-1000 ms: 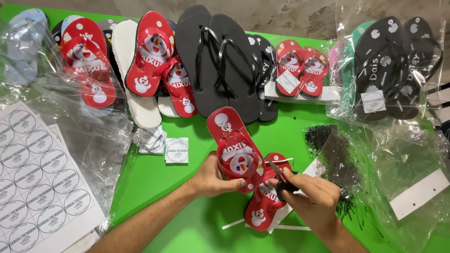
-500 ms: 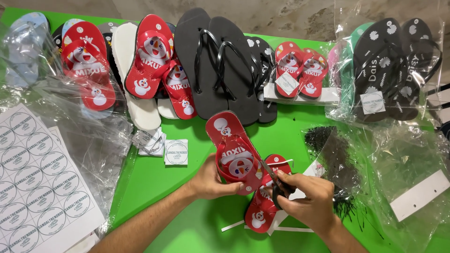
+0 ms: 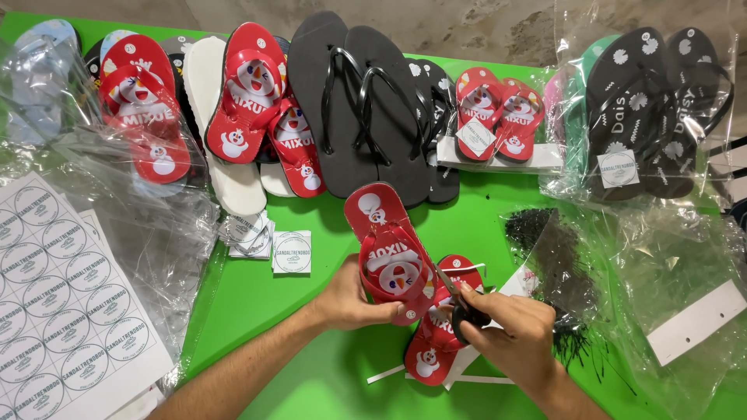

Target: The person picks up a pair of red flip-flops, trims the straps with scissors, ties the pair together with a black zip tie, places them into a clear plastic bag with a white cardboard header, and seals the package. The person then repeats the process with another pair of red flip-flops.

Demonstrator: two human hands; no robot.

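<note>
**Small red sandal held up between two hands over a green table**

The left hand [image 3: 354,299] grips a small red flip-flop [image 3: 389,253] with a snowman print, fingers curled under its near end so the sole tilts up and away from the person. Just to its right, the right hand [image 3: 513,338] is closed around a dark scissors-like tool [image 3: 465,311], whose tip touches the sandal's strap side. A second red flip-flop [image 3: 440,330] lies flat beneath both hands, partly hidden by them, on white card strips.

To the left, a sheet of round stickers [image 3: 58,299] and crumpled clear plastic bags [image 3: 148,225] crowd the table edge; a single square label [image 3: 292,251] lies near the left hand. Open green table [image 3: 311,373] shows between the forearm and the sticker sheet. To the right, a heap of black fasteners [image 3: 556,264] and more clear bags leave little free room.

Along the far edge, rows of red, white and black flip-flops [image 3: 366,109] rest against a rough concrete wall.
</note>
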